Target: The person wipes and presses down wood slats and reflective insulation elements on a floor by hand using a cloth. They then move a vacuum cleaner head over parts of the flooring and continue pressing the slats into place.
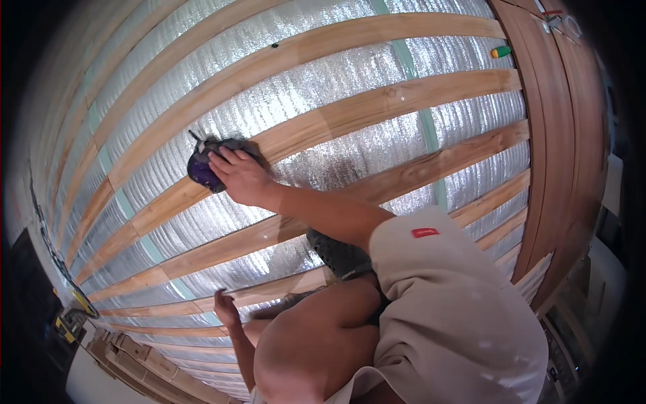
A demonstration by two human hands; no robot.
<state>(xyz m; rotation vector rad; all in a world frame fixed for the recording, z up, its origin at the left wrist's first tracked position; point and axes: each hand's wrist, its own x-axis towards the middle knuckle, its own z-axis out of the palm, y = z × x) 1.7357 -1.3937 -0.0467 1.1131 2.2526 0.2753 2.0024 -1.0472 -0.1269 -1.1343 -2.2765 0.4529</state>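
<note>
My right hand reaches out across the wooden battens, its fingers curved over a rounded dark purple and black thing, which looks like a soft bag. A thin dark stick and a pale piece poke out of its top. It rests on a wooden batten and the silver foil beside it; my palm hides part of it. Low on the left, my left hand hangs beside my bent knee, fingers loosely apart and holding nothing I can see. A batten lies near it.
Parallel battens run over silver foil sheeting with green tape strips. A green and yellow screwdriver handle lies at the upper right by brown boards. A yellow and black tool and stacked boards sit at the lower left.
</note>
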